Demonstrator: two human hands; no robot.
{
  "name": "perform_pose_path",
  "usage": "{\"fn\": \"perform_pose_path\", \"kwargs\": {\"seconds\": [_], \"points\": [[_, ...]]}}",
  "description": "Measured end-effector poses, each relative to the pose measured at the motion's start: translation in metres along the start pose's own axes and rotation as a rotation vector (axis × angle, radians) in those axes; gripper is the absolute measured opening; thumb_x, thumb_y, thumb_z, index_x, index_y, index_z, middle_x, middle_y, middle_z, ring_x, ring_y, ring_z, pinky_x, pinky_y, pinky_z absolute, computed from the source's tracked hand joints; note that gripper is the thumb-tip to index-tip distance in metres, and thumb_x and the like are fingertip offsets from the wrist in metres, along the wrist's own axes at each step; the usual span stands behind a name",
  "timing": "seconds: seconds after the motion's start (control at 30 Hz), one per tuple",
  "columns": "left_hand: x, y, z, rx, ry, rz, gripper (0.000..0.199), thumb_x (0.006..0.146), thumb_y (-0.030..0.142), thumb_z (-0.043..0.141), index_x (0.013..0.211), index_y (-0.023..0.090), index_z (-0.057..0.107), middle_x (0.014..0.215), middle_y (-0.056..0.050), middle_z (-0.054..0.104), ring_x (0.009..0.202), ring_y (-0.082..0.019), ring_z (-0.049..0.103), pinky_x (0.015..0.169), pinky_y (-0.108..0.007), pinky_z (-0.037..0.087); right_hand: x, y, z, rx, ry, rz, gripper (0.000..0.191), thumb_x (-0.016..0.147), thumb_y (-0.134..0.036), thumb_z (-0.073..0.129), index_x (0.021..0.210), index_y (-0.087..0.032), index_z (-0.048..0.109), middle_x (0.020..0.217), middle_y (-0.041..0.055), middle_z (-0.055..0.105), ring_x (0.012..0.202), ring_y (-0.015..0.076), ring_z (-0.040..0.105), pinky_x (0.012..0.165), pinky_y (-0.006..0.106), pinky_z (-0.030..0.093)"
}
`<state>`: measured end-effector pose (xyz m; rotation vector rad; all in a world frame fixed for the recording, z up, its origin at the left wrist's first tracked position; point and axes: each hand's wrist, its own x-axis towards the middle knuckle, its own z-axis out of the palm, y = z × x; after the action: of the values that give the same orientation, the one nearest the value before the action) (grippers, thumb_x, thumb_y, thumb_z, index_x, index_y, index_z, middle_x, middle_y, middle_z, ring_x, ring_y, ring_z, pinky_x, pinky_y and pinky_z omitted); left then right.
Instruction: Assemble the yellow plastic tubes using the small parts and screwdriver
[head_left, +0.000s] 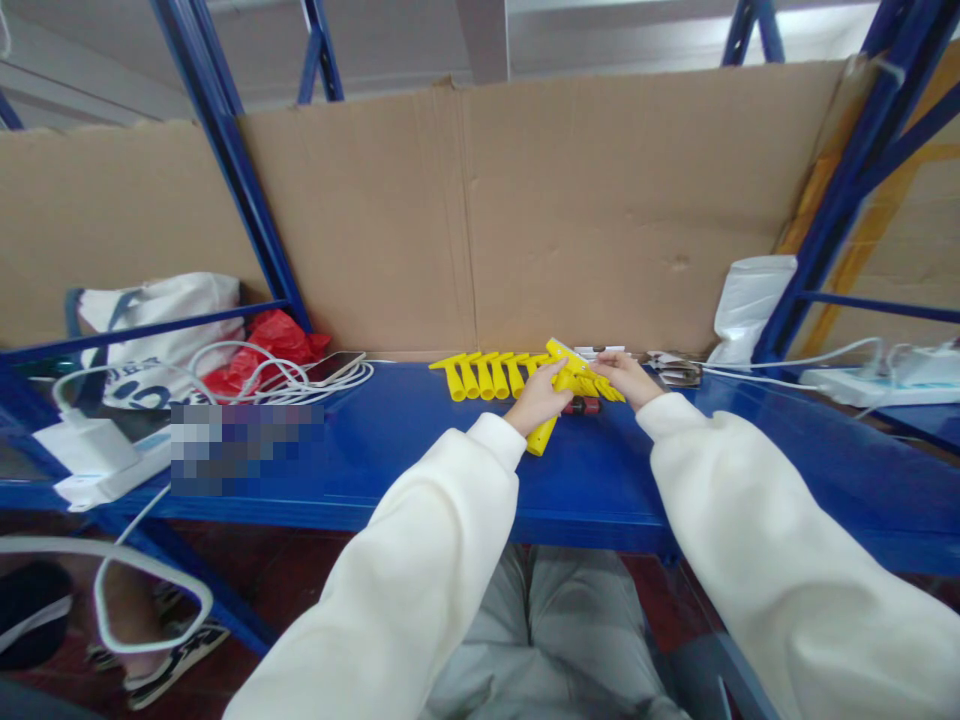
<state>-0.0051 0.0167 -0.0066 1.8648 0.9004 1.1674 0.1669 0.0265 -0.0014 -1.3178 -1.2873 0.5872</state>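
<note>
My left hand (541,396) is closed round a yellow T-shaped plastic scraper (541,438). Its round handle points down toward me and its wide flat head tilts up past my fingers. Close to the right end of that head is my right hand (627,378), its fingers pinched together; what lies between them is too small to make out. A row of similar yellow scrapers (486,380) lies left of my hands. More yellow pieces (604,388) lie partly hidden between my hands. Below them rests a red and black tool handle (583,406), partly covered.
Dark flat pieces (673,368) lie right of my right hand on the blue table (420,450). A white pouch (750,310) leans by the post. Coiled white cable (330,380), a red bag (277,340) and a power strip (112,480) are at left. Cardboard (585,200) stands behind.
</note>
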Motion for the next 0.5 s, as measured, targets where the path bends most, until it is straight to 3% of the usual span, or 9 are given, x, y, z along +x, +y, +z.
{"fn": "perform_pose_path", "kwargs": {"seconds": [0.13, 0.23, 0.33, 0.4, 0.5], "points": [[-0.0004, 0.004, -0.0021, -0.046, -0.004, -0.147, 0.072, 0.076, 0.002, 0.055, 0.147, 0.011, 0.043, 0.106, -0.013, 0.072, 0.066, -0.015, 0.066, 0.076, -0.038, 0.058, -0.0046, -0.0052, -0.0045, -0.063, -0.087, 0.034, 0.025, 0.065, -0.042, 0.07, 0.067, -0.018, 0.062, 0.074, 0.005, 0.068, 0.087, 0.0235, 0.063, 0.079, 0.035, 0.05], [-0.0004, 0.0047, -0.0035, -0.06, 0.02, -0.175, 0.072, 0.077, 0.004, 0.054, 0.148, 0.011, 0.042, 0.097, -0.011, 0.073, 0.057, -0.013, 0.062, 0.071, -0.037, 0.058, -0.0066, -0.0058, -0.0048, -0.054, -0.115, 0.022, 0.02, 0.065, -0.037, 0.068, 0.062, -0.018, 0.064, 0.074, 0.0055, 0.069, 0.087, 0.0227, 0.063, 0.079, 0.035, 0.049], [0.0007, 0.0026, -0.0044, -0.035, 0.006, -0.164, 0.073, 0.076, 0.005, 0.056, 0.148, 0.011, 0.042, 0.101, -0.013, 0.073, 0.068, -0.018, 0.067, 0.077, -0.039, 0.058, -0.0074, -0.0056, -0.0038, -0.056, -0.112, 0.02, 0.016, 0.065, -0.033, 0.066, 0.059, -0.018, 0.065, 0.076, 0.0054, 0.071, 0.087, 0.0218, 0.063, 0.08, 0.034, 0.048], [0.0017, 0.0004, -0.005, 0.001, 0.008, -0.115, 0.072, 0.075, 0.006, 0.059, 0.145, 0.01, 0.045, 0.111, -0.015, 0.071, 0.086, -0.022, 0.069, 0.088, -0.04, 0.055, -0.0075, -0.0057, -0.0035, -0.052, -0.113, 0.012, 0.017, 0.066, -0.034, 0.066, 0.059, -0.018, 0.065, 0.076, 0.0052, 0.07, 0.086, 0.0214, 0.063, 0.08, 0.034, 0.048], [0.0023, -0.0027, -0.0065, 0.058, 0.026, 0.0, 0.068, 0.071, 0.005, 0.063, 0.139, 0.01, 0.053, 0.127, -0.017, 0.064, 0.115, -0.026, 0.061, 0.106, -0.04, 0.043, -0.0072, -0.0063, -0.0036, -0.036, -0.116, 0.006, 0.018, 0.065, -0.036, 0.067, 0.061, -0.018, 0.066, 0.076, 0.0053, 0.071, 0.085, 0.0212, 0.063, 0.08, 0.034, 0.048]]}}
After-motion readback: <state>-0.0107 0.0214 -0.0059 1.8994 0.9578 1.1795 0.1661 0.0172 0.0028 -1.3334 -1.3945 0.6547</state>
